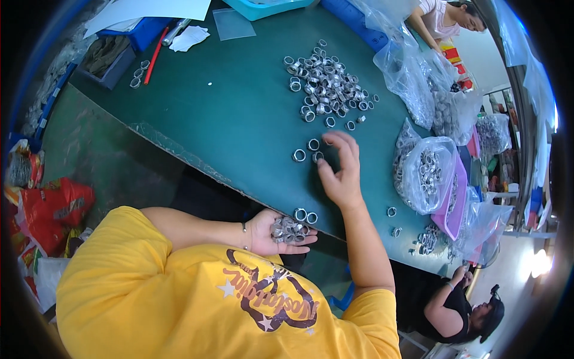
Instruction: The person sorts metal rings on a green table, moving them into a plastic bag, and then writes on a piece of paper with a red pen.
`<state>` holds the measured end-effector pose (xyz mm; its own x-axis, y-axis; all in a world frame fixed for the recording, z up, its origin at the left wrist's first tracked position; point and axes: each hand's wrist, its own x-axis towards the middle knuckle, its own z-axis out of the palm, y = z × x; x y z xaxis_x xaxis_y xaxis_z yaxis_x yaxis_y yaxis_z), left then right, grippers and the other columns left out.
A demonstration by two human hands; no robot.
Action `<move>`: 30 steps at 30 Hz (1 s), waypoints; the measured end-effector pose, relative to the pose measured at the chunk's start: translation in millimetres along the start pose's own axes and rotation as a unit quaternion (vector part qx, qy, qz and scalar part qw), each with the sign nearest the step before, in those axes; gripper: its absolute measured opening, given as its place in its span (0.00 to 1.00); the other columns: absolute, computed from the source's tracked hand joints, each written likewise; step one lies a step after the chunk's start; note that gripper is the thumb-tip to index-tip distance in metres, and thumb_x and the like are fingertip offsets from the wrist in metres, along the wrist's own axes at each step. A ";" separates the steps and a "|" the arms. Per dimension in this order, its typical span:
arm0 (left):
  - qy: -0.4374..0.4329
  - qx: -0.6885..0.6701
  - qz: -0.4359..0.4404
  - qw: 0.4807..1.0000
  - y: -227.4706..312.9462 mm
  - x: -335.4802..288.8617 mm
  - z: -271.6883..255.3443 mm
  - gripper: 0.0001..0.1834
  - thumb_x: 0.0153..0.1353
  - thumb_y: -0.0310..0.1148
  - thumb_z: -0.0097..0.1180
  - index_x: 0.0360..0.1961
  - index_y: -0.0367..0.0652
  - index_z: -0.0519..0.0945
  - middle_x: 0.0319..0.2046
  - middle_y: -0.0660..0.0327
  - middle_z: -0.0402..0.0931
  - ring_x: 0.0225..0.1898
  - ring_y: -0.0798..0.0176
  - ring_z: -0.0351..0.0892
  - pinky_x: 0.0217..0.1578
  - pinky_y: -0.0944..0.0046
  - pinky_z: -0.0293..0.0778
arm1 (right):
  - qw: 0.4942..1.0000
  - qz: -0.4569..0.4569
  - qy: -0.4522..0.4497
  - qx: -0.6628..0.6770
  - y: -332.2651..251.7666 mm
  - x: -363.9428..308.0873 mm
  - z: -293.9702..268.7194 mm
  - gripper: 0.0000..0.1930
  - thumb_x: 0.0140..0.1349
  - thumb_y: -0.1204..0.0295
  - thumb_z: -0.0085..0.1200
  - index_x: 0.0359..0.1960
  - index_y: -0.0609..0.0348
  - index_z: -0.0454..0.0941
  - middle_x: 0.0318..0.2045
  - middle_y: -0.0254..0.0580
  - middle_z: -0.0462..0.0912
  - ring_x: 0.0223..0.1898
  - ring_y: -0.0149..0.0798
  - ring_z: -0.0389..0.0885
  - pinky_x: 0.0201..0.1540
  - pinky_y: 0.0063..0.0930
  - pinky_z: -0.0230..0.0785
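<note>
My left hand (261, 232) is palm up at the table's near edge, fingers stretched out, with a small heap of silver metal rings (289, 230) resting in it. Two more rings (300, 214) sit on the edge just beyond those fingers. Over the green table (239, 125), my right hand (343, 179) has its thumb and fingers apart. Its thumb tip is at a loose ring (318, 157); whether it touches is hard to tell. Two other rings (299, 155) lie left of it. Farther back spreads a large pile of the same rings (332, 84).
Clear bags of metal parts (427, 173) and a pink tray (449, 203) stand at the right. A red pen (156, 55), a grey bin (107, 63) and a turquoise tray (269, 7) are at the back. One co-worker (445, 21) is at far right, another (451, 311) at near right.
</note>
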<state>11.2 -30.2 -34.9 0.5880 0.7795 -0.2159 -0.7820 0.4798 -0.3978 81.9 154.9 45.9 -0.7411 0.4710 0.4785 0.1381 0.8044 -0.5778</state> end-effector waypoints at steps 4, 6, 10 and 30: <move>0.034 0.017 0.004 0.999 -1.5 0.7 8.2 0.26 0.69 0.45 0.44 0.57 0.35 0.74 0.54 0.44 0.76 0.58 0.44 0.74 0.61 0.37 0.66 | 0.991 -0.069 -0.105 -0.046 8.2 11.1 4.2 0.15 0.56 0.64 0.61 0.45 0.51 0.83 0.51 0.43 0.79 0.54 0.52 0.73 0.58 0.44 0.63; 0.008 0.001 0.000 1.000 3.1 -1.8 1.7 0.27 0.69 0.46 0.43 0.58 0.34 0.72 0.54 0.43 0.76 0.59 0.43 0.74 0.61 0.37 0.66 | 0.978 -0.116 -0.172 -0.023 -5.7 3.6 7.0 0.16 0.55 0.62 0.62 0.45 0.50 0.83 0.50 0.41 0.79 0.55 0.51 0.73 0.57 0.44 0.63; -0.128 0.016 0.002 0.992 5.9 0.6 -19.0 0.24 0.70 0.46 0.39 0.61 0.48 0.72 0.58 0.54 0.74 0.60 0.52 0.72 0.62 0.39 0.65 | 0.964 -0.126 -0.236 -0.002 -44.5 -44.1 -5.6 0.17 0.55 0.56 0.61 0.44 0.48 0.84 0.54 0.41 0.79 0.58 0.52 0.72 0.58 0.47 0.60; 0.079 0.697 0.325 0.634 7.4 239.7 254.2 0.25 0.67 0.42 0.51 0.56 0.32 0.73 0.57 0.51 0.73 0.56 0.57 0.74 0.56 0.61 0.69 | 0.894 0.087 0.322 -0.298 78.9 -39.5 -207.2 0.14 0.65 0.68 0.54 0.46 0.66 0.79 0.50 0.56 0.78 0.54 0.54 0.74 0.60 0.42 0.63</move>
<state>93.8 262.6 137.1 -0.0262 0.9978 -0.0609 -0.2277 0.0534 0.9723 258.2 274.8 118.3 -0.1684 0.5640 0.8084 0.6823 0.6586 -0.3174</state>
